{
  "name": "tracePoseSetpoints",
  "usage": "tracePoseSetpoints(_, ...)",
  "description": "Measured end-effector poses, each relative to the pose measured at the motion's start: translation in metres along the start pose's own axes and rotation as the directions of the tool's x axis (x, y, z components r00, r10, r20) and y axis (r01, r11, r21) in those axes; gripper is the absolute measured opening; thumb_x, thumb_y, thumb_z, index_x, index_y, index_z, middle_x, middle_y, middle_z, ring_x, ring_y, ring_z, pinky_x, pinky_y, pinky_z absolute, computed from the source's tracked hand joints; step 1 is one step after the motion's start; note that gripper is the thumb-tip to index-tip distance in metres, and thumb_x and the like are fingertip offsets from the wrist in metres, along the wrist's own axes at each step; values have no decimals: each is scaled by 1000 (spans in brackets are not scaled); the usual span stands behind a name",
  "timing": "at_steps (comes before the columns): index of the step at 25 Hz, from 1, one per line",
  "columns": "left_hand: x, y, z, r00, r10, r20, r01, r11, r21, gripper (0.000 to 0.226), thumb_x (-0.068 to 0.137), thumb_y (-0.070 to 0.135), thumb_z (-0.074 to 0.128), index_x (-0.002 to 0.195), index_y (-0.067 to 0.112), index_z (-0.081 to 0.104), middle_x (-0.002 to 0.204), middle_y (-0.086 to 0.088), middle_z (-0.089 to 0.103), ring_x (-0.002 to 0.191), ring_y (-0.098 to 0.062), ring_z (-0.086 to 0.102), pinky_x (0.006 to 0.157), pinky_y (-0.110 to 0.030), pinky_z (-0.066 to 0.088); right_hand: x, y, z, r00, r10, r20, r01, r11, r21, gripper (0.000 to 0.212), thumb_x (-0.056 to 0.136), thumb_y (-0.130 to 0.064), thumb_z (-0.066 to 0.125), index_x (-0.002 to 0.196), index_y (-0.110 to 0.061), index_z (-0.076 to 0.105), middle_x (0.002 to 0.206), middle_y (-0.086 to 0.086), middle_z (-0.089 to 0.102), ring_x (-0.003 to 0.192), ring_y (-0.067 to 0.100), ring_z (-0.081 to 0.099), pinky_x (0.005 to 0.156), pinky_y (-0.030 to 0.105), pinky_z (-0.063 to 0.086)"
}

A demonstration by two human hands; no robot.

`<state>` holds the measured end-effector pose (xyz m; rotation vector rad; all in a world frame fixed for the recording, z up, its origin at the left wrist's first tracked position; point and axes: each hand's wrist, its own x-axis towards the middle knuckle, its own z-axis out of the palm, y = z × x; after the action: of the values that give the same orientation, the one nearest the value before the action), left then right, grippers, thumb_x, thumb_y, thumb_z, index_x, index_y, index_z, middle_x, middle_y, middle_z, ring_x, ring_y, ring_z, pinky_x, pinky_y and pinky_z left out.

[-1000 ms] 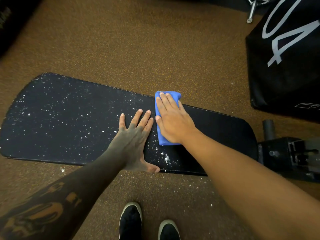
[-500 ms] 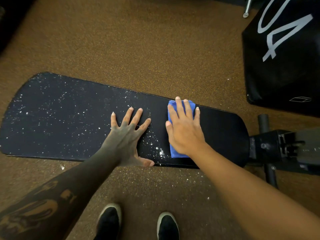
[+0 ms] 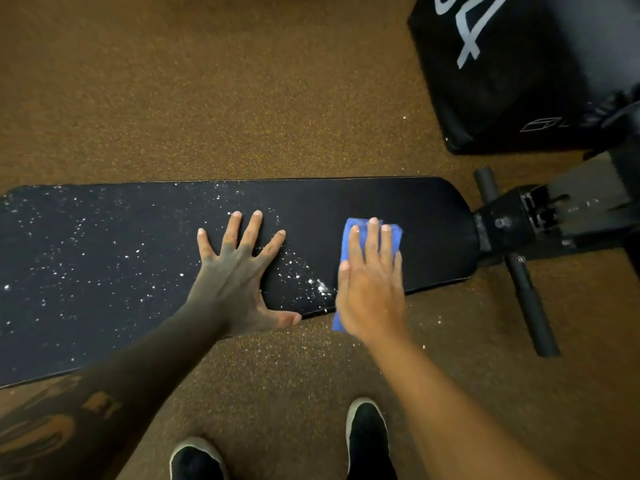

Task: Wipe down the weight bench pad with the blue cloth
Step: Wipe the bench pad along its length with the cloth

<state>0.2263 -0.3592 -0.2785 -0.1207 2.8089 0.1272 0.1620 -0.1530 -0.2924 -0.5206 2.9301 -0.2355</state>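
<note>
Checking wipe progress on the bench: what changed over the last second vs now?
The right hand, flat on the blue cloth, slid it along the bench pad toward the frame end and back to the near edge, where the cloth now overhangs. Nothing was grasped or released. The left hand stayed flat, bracing the pad; the white specks on its left are still unwiped.

Bench pad (image 3: pixel 363 199): black, matt, fine-grained upholstery, speckled with white dusty flecks on its left part, clean and even toward the right end. Blue cloth (image 3: pixel 353 233): soft, matt fabric, folded; floor (image 3: pixel 207 98) is brown speckled rubber-like matting, rough and granular. Bench frame (image 3: pixel 509 223) looks like black painted metal, scuffed, with a matt black bar (image 3: pixel 530 299); the black box (image 3: pixel 512 81) looks smooth and slightly sheeny, with white print.
</note>
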Motion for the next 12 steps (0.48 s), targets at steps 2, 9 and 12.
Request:
tracePoseSetpoints(2,-1,-6,-1,999,37,-5,-36,999,20,138,47,108,29,158,30,-1,166,-11,-14,151,-37,-15,113,-76,4,-28,-10,8,990,-139,25,139,990,-15,57,101,-34,16,156,-18,10,165,9,2,151,27,-6,121,52,13)
tracePoseSetpoints(9,-6,-20,2,997,70,-34,-68,996,58,143,48,108,29,158,20,4,167,-13,-6,153,-35,-8,114,-74,6,-35,-29,23,997,21,-72,-19,999,35,56,101,-33,16,155,-17,17,165,8,8,152,26,-1,121,52,9)
tracePoseSetpoints(12,-9,-22,0,998,57,-42,-56,998,17,140,46,104,37,158,23,11,167,-13,-1,153,-35,-6,114,-74,7,-38,-24,24,978,-206,-29,205,978,-34,55,102,-32,19,154,-17,20,164,6,13,152,25,3,120,53,15)
